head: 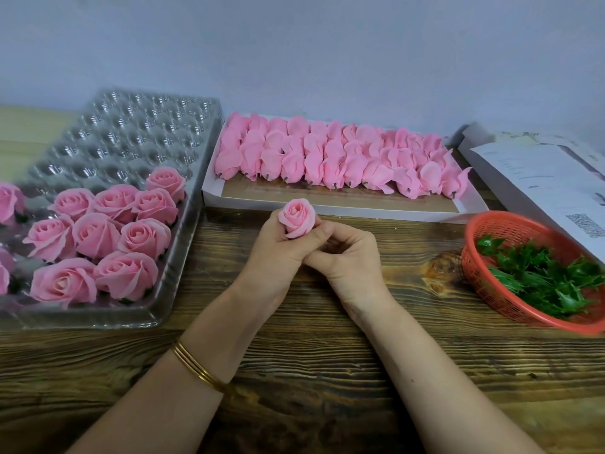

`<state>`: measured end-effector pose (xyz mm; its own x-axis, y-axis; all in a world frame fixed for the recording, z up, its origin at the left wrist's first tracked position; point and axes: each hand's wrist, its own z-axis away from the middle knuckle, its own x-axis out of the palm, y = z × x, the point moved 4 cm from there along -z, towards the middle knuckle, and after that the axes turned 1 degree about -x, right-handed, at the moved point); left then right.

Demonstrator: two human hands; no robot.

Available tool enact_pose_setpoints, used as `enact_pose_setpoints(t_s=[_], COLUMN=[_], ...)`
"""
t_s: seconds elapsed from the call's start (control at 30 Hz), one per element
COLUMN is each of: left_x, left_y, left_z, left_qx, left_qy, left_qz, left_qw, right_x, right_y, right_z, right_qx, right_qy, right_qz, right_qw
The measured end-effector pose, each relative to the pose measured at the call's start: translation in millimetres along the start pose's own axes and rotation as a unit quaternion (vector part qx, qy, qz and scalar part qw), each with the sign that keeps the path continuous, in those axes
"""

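- My left hand [281,252] holds a pink rose [297,217] upright above the table [311,355], near the middle and just in front of the box [209,195].
- The fingers and thumb of that hand are curled round the lower part of the rose. The bloom stands clear above them, with its petals wrapped close.
- My right hand [347,255] is pressed against the left, just below and to the right of the rose. Its fingers are curled inward at the base of the flower, but I cannot tell whether they pinch anything, because the tips are hidden.
- Thin gold bangles [199,368] sit on my left wrist.
- On my left is a clear plastic tray [131,132] with rows of round cups. Its near cups hold finished roses [98,231], opened wide and touching each other.
- The box is shallow and white with a brown floor. Rows of pink buds [327,158] fill its far part, lying with their short dark stubs towards me.
- On my right is a red mesh basket [491,224] holding green leaves [540,273].
- Behind the basket lie white papers [540,178]. They carry a square code [586,224] and lines of print too blurred to read.
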<state>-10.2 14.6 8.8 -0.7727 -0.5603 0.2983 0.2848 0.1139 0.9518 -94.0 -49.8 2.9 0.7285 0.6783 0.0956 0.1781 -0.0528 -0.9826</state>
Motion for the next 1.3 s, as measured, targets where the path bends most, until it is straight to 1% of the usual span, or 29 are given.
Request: enact_pose_setpoints(t_s=[0.23,0.33,0.4,0.5,0.57,0.67,0.77,0.87,0.97,1.03,1.2,1.3], left_x=[-4,-8,-12,-22,-26,-26,-23,-21,-20,-19,-18,-17], left_y=[1,5,7,14,20,29,33,39,44,46,50,49], left_z=[-1,0,-1,-2,-1,1,5,8,9,10,13,14], left_qx=[-0.025,-0.012,-0.001,0.009,0.028,0.062,0.06,0.069,0.074,0.078,0.077,0.071], left_qy=[-0.014,-0.014,0.007,0.058,0.068,0.048,0.015,0.005,-0.009,-0.016,-0.029,-0.039], left_qz=[-0.007,-0.064,-0.13,-0.246,-0.314,-0.412,-0.45,-0.493,-0.515,-0.519,-0.5,-0.494], left_qw=[1.0,0.998,0.992,0.968,0.947,0.908,0.891,0.867,0.854,0.851,0.862,0.866], right_x=[-3,-2,-1,-2,-1,-2,-2,-3,-3,-2,-1,-1], right_y=[1,-1,-2,-2,-2,0,0,1,1,-1,1,-1], right_z=[-1,0,1,-1,-1,-1,0,0,0,0,0,0], right_qx=[-0.003,-0.008,-0.009,-0.006,-0.005,-0.007,-0.007,-0.002,-0.005,-0.008,0.015,0.011], right_qy=[0.011,0.002,0.001,0.006,0.007,0.005,-0.001,0.001,-0.011,-0.017,-0.031,-0.038], right_qz=[-0.006,-0.007,-0.006,0.004,0.018,0.049,0.064,0.082,0.1,0.11,0.116,0.13], right_qw=[1.0,1.0,1.0,1.0,1.0,0.999,0.998,0.997,0.995,0.994,0.993,0.991])
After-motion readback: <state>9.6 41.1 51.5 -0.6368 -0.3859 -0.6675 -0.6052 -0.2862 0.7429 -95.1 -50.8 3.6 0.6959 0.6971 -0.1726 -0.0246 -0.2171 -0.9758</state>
